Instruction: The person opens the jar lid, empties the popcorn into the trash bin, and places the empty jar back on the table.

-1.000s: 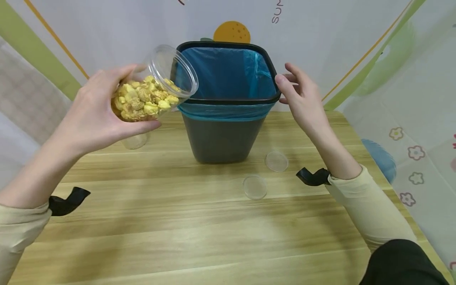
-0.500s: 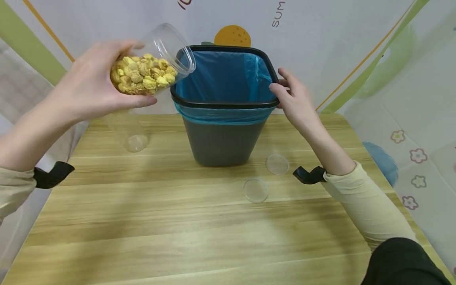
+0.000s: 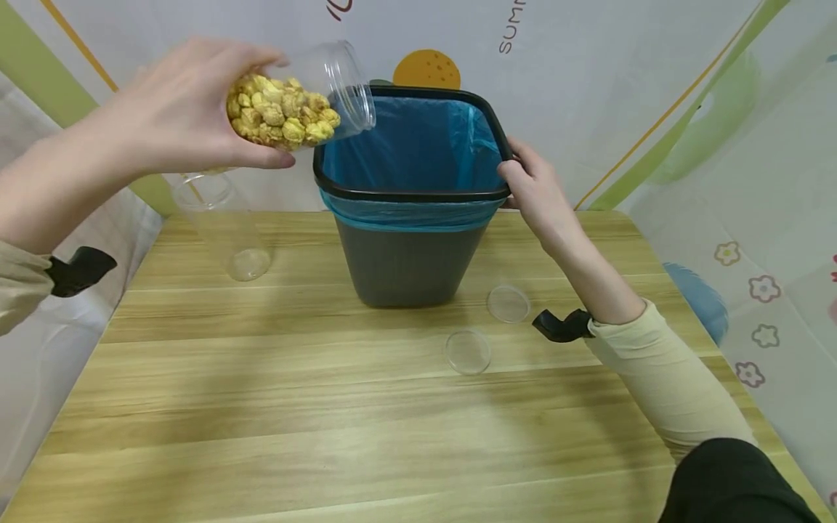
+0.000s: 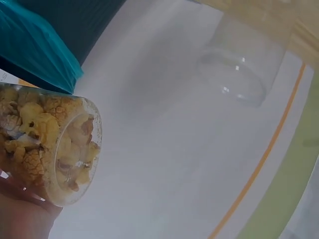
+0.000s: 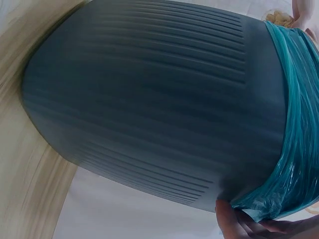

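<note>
My left hand (image 3: 189, 109) grips a clear plastic jar (image 3: 327, 76) partly filled with yellow popcorn (image 3: 281, 112). The jar lies tipped on its side, its open mouth over the left rim of a dark grey trash bin (image 3: 408, 261). A blue bag (image 3: 405, 138) lines the bin, held down by a black rim frame. My right hand (image 3: 539, 192) holds the bin's right rim, thumb on top and fingers outside. In the right wrist view, fingertips (image 5: 227, 214) press the bin's wall just below the bag's folded edge. The popcorn still sits inside the jar.
An uncapped clear jar (image 3: 225, 232) stands on the wooden table (image 3: 294, 407), left of the bin. Two clear round lids (image 3: 467, 351) lie in front of the bin, toward the right. A printed curtain (image 3: 582, 58) hangs behind the table.
My left hand has raised the jar and tilted it further, bringing its mouth over the bin's rim. My right hand has closed from beside the rim to a hold on it.
</note>
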